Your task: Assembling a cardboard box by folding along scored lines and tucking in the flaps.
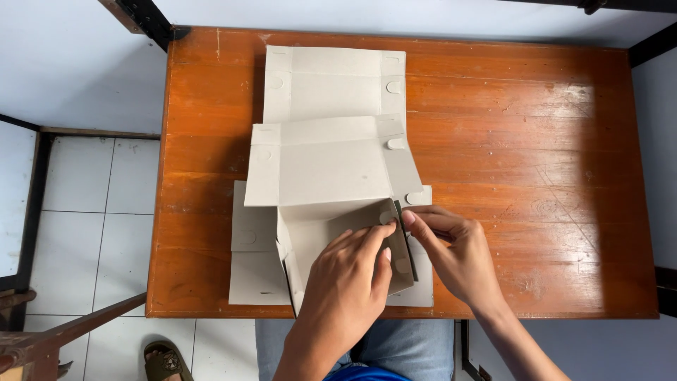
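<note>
Grey card, a half-folded box (331,233), lies at the table's (522,141) near edge with its long axis running away from us, and we press its side flap with our left hand (349,279) while our right fingers (423,227), nearer the tab, pinch it.
</note>
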